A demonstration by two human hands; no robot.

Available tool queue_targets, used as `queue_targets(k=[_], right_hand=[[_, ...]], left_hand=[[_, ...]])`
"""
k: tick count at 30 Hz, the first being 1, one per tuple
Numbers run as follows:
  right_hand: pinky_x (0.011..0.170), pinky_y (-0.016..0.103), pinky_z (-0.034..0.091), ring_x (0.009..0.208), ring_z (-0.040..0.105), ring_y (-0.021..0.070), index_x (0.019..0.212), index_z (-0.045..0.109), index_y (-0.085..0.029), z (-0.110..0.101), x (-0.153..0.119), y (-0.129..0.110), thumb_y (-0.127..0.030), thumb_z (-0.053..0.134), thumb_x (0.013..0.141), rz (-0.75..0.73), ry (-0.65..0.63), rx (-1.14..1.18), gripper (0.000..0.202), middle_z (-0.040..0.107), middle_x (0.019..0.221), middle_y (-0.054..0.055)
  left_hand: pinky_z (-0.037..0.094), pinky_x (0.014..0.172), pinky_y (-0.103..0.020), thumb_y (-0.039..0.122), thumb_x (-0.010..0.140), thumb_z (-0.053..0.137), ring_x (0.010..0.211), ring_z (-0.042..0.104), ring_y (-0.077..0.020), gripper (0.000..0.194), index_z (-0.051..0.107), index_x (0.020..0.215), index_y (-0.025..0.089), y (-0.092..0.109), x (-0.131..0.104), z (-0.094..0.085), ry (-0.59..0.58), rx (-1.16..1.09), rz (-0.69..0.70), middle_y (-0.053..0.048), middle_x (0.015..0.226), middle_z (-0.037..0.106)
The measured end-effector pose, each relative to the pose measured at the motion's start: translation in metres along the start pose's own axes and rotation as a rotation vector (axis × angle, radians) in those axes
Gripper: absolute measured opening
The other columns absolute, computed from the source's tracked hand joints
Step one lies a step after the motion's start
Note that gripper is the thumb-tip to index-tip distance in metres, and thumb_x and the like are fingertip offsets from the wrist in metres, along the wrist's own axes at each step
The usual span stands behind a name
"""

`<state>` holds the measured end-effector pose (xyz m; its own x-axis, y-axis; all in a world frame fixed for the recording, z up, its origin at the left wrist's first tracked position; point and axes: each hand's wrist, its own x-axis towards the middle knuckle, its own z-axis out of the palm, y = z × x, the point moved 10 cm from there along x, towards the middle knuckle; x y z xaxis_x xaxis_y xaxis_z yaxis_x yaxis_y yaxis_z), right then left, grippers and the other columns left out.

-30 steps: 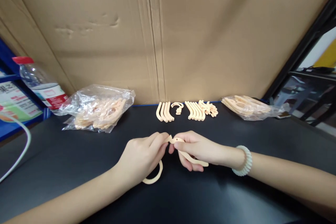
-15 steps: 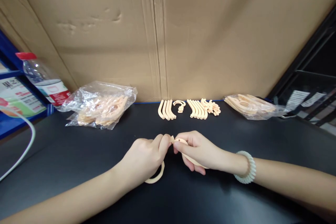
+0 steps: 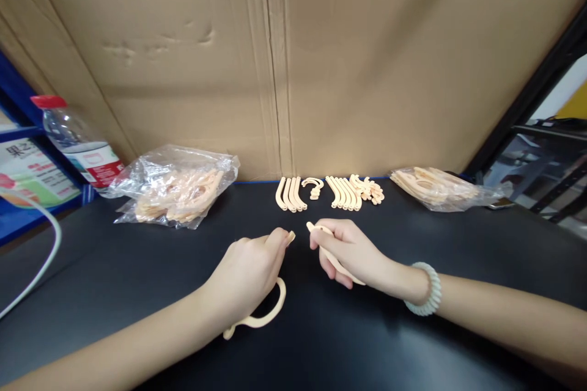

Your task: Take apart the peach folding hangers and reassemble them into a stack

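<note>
My left hand (image 3: 254, 269) is closed, with a small pale wooden piece (image 3: 290, 237) poking out from its fingertips; the rest of that piece is hidden. Below the same hand shows a curved wooden hook (image 3: 263, 322), partly covered by it; I cannot tell whether it touches the hand. My right hand (image 3: 355, 250) wraps round a curved wooden strip (image 3: 338, 266) with a small hole near its upper end. That end points up and left, toward the left hand. A gap of dark table separates the two hands.
Curved wooden strips (image 3: 290, 194) lie in a row at the back, near small hooks (image 3: 313, 186). More strips (image 3: 345, 194) and a pile of small pieces (image 3: 369, 188) sit right of them. Plastic bags of wooden parts (image 3: 177, 189) (image 3: 433, 188) flank these. A bottle (image 3: 82, 143) stands left.
My hands have moved apart: the small piece in the left and the strip in the right were close together and are now separated. More of the hook below the left hand shows.
</note>
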<state>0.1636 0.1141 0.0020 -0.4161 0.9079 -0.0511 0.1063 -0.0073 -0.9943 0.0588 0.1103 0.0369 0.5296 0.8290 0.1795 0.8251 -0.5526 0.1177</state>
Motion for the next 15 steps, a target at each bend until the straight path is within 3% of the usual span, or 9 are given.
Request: queue_targets(k=[3, 6, 10, 14, 15], right_hand=[[0.032, 0.018, 0.031, 0.032, 0.046, 0.0093, 0.073, 0.05, -0.019, -0.012, 0.007, -0.004, -0.048, 0.05, 0.087, -0.023, 0.061, 0.072, 0.032, 0.056, 0.049, -0.004], [0.048, 0.021, 0.041, 0.052, 0.054, 0.0112, 0.067, 0.056, -0.017, -0.042, 0.009, -0.028, -0.044, 0.054, 0.086, -0.155, 0.208, -0.015, 0.032, 0.056, 0.06, -0.001], [0.059, 0.026, 0.044, 0.07, 0.055, 0.0153, 0.085, 0.07, -0.017, -0.099, 0.005, -0.069, -0.042, 0.058, 0.087, -0.384, 0.374, -0.25, 0.028, 0.062, 0.08, 0.004], [0.064, 0.032, 0.047, 0.07, 0.054, 0.0167, 0.096, 0.074, -0.021, -0.172, -0.011, -0.084, -0.035, 0.059, 0.088, -0.592, 0.701, -0.624, 0.023, 0.06, 0.089, 0.006], [0.065, 0.034, 0.048, 0.07, 0.055, 0.0176, 0.097, 0.074, -0.021, -0.181, -0.011, -0.082, -0.032, 0.057, 0.088, -0.616, 0.714, -0.75, 0.023, 0.059, 0.088, 0.006]], left_hand=[[0.028, 0.051, -0.027, 0.027, 0.095, 0.03, 0.05, 0.056, -0.0204, 0.031, 0.056, 0.082, 0.019, -0.008, 0.001, -0.001, -0.01, -0.118, -0.091, -0.002, 0.057, 0.057], [0.032, 0.049, -0.025, 0.037, 0.093, 0.035, 0.046, 0.054, -0.0181, 0.034, 0.058, 0.075, 0.02, -0.023, 0.002, 0.004, -0.036, -0.408, -0.228, 0.001, 0.05, 0.054], [0.032, 0.037, -0.021, 0.053, 0.088, 0.04, 0.032, 0.045, -0.0134, 0.039, 0.058, 0.081, 0.019, -0.041, 0.0, 0.03, -0.156, -0.906, -0.436, 0.004, 0.041, 0.052], [0.031, 0.036, -0.018, 0.054, 0.082, 0.051, 0.032, 0.047, -0.0111, 0.038, 0.057, 0.083, 0.017, -0.044, 0.0, 0.039, -0.168, -1.164, -0.533, 0.001, 0.044, 0.06], [0.031, 0.036, -0.017, 0.052, 0.082, 0.053, 0.033, 0.048, -0.0109, 0.037, 0.057, 0.084, 0.016, -0.044, -0.001, 0.039, -0.155, -1.202, -0.558, 0.0, 0.045, 0.061]])
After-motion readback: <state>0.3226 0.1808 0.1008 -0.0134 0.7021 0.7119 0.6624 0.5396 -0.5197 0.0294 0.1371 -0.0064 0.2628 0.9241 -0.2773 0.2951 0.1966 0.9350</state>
